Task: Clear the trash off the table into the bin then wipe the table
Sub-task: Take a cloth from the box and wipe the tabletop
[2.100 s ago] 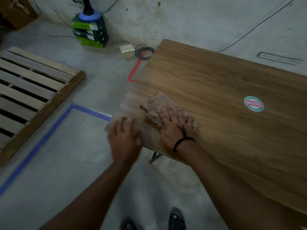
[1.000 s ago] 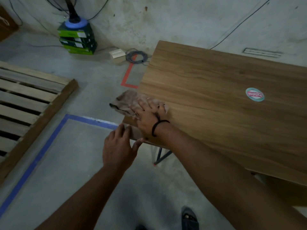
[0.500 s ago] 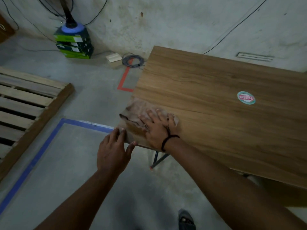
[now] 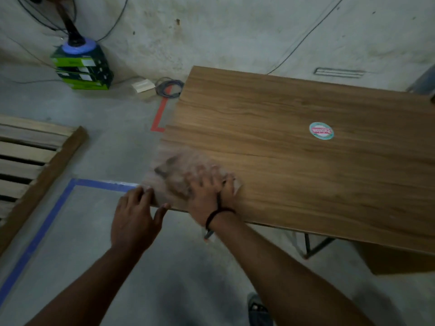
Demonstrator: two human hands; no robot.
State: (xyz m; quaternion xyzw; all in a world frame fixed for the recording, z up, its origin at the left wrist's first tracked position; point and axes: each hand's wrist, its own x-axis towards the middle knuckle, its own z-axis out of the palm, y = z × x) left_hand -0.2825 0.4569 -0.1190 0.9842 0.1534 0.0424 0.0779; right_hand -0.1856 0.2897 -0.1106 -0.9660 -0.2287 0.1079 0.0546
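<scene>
Here the right hand (image 4: 208, 196) is pressing flat, fingers spread, on the blurred cloth (image 4: 181, 170) at the table (image 4: 294, 161) near-left corner; the left hand (image 4: 135, 217), open and empty, is touching that edge beside it.

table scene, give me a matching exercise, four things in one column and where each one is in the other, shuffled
Things:
1. cloth
2. round sticker
3. left hand
4. stack of green boxes

Places:
A. on the floor by the wall
B. at the table corner's edge, off the cloth
C. under the right hand
D. out on the bare tabletop

Pairs: 1-C, 2-D, 3-B, 4-A
</scene>
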